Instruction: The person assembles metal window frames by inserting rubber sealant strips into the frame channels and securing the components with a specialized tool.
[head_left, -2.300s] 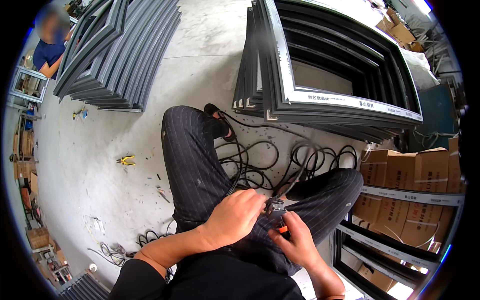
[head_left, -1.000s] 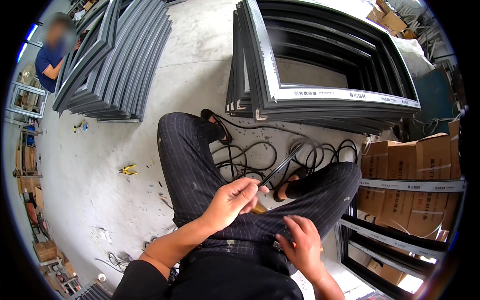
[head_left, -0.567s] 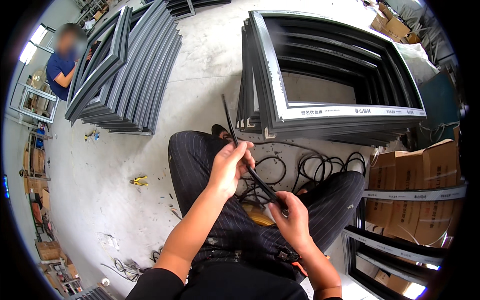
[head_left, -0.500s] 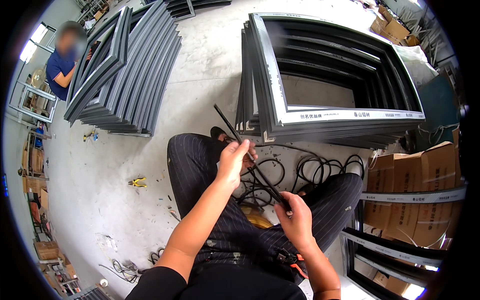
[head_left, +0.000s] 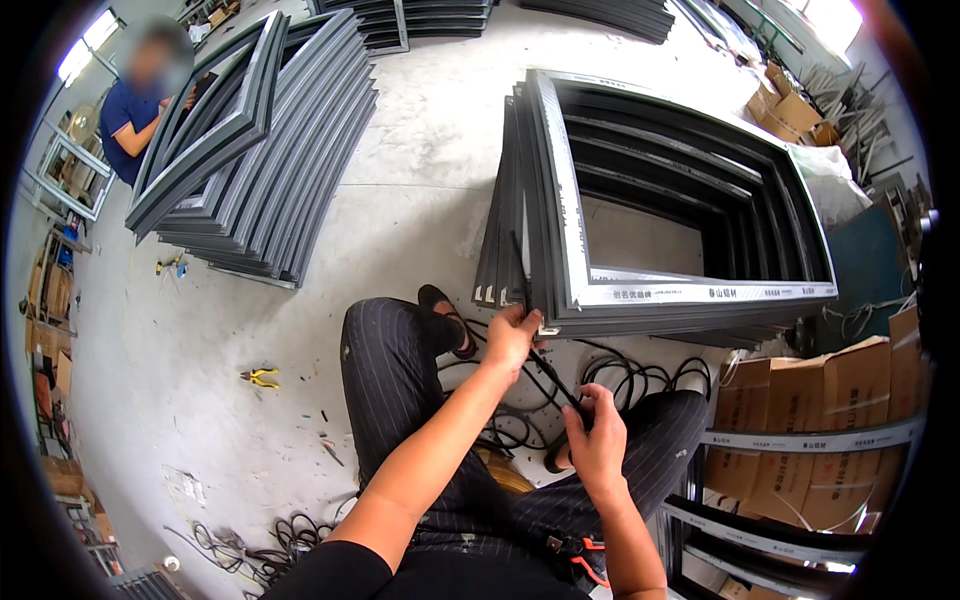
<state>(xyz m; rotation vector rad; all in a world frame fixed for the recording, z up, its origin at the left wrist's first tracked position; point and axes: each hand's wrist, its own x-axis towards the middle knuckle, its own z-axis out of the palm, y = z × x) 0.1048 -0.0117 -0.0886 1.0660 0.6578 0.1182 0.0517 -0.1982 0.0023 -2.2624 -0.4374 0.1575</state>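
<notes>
My left hand [head_left: 510,338] is closed on a black rubber strip [head_left: 545,372], right at the near left corner of a stack of dark window frames [head_left: 700,294]. The strip's far end rises past my fingers along the frames' side and is hard to tell from their dark edges. Nearer to me, my right hand [head_left: 598,440] has its fingers curled around the same strip, above my right thigh. More black strip lies in loose coils [head_left: 640,375] on the floor between my legs and the stack.
Another tall stack of grey frames [head_left: 325,150] stands at the left, with a person [head_left: 135,125] behind it. Yellow pliers [head_left: 262,378] lie on the floor. Orange-handled pliers [head_left: 592,562] rest at my lap. Cardboard boxes [head_left: 800,430] and more frames [head_left: 790,540] stand close on my right.
My left hand has moved forward and right with the strip, up to the frame stack's corner. My right hand has shifted slightly, its fingers more raised. The view has tilted up a little.
</notes>
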